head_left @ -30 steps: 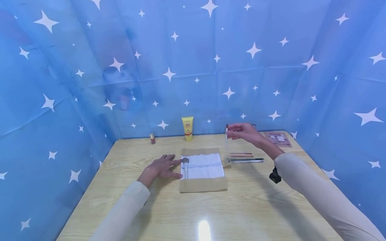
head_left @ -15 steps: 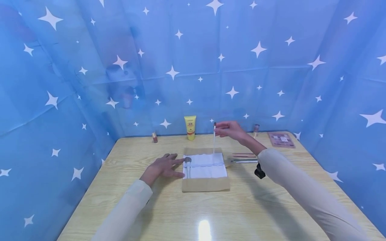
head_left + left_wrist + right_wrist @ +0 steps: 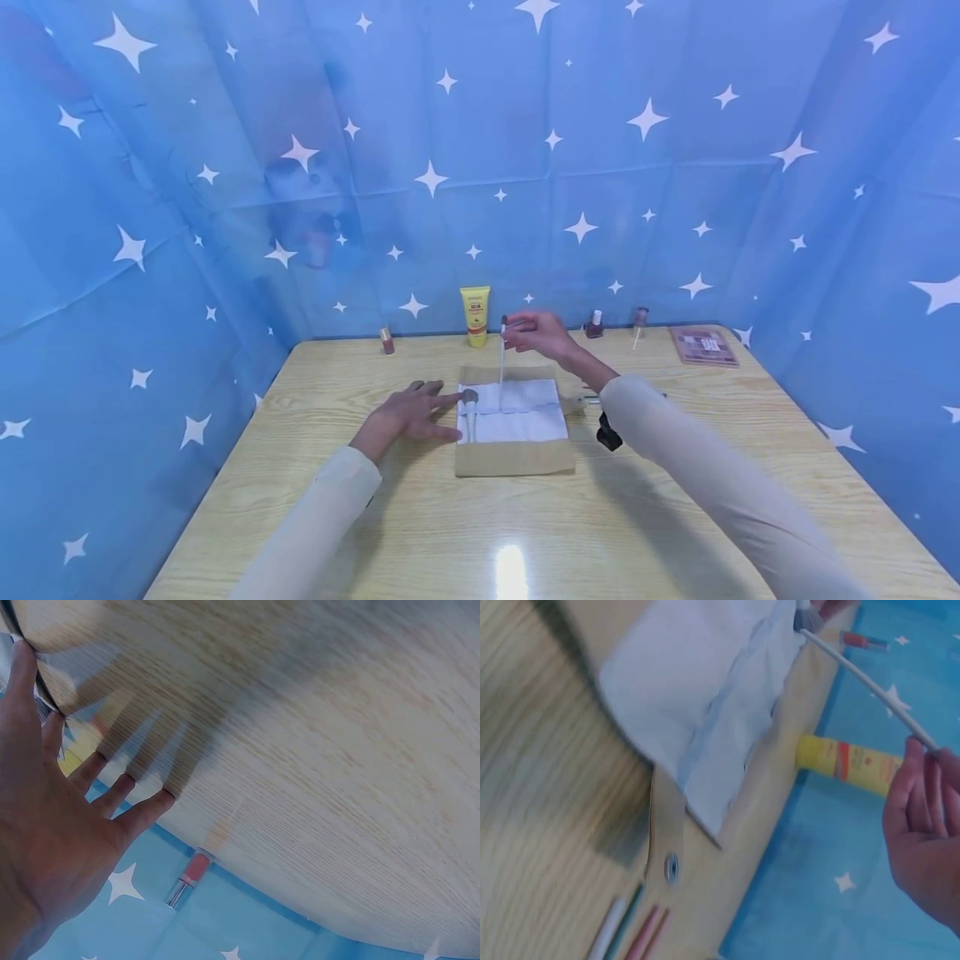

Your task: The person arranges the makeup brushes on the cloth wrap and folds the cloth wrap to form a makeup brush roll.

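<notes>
My right hand (image 3: 542,336) pinches a slim white-handled makeup brush (image 3: 502,367) near its dark tip, the handle pointing down over the brush roll (image 3: 516,459). In the right wrist view the brush handle (image 3: 870,682) slants from the fingers toward the cloth. The tan roll lies unfolded, its white pocketed lining (image 3: 525,427) facing up. A larger makeup brush (image 3: 470,414) with a fluffy grey head sits at the lining's left side. My left hand (image 3: 415,412) rests with fingers spread at the roll's left edge; the left wrist view shows these fingers (image 3: 142,814) extended on the table.
A yellow tube (image 3: 476,317) stands behind the roll, with a lip gloss (image 3: 387,340) to its left. At the back right are a dark nail polish bottle (image 3: 594,325), another small cosmetic tube (image 3: 640,325) and a palette (image 3: 703,346). Several slim sticks (image 3: 622,926) lie right of the roll.
My right hand has carried the upright brush leftward, from right of the roll to over its lining. My left hand has stayed at the roll's left edge.
</notes>
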A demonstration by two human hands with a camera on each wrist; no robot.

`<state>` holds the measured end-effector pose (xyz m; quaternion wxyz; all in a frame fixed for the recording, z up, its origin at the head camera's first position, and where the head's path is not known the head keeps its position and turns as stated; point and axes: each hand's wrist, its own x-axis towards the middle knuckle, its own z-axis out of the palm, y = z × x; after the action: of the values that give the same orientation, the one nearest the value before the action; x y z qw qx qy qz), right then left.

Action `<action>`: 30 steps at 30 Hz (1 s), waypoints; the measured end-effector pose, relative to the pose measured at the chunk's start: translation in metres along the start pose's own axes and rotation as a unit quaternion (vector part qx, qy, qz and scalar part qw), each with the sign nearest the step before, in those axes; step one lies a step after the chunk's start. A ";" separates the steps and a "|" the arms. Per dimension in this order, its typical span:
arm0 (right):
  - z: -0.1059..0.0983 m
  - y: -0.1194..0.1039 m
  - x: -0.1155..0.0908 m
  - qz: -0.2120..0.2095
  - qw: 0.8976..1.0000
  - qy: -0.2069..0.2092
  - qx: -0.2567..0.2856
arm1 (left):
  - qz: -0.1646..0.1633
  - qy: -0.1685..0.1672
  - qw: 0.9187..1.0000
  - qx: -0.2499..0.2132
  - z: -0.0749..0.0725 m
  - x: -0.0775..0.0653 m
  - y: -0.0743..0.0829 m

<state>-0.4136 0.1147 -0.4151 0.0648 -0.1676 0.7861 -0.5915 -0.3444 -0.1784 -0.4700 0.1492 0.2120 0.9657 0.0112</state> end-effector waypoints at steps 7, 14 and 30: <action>0.018 0.007 0.007 0.002 1.000 0.013 0.015 | -0.001 0.001 1.000 0.003 -0.002 0.000 0.002; 0.026 0.015 0.012 0.005 1.000 0.017 0.003 | -0.003 -0.001 1.000 0.002 -0.002 0.000 0.001; 0.035 0.027 0.007 0.030 0.999 0.015 0.000 | 0.007 0.003 1.000 0.010 -0.001 -0.001 0.001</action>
<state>-0.4151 0.0875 -0.4505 0.0701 -0.1351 0.7918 -0.5915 -0.3437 -0.1778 -0.4688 0.1445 0.2198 0.9648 0.0035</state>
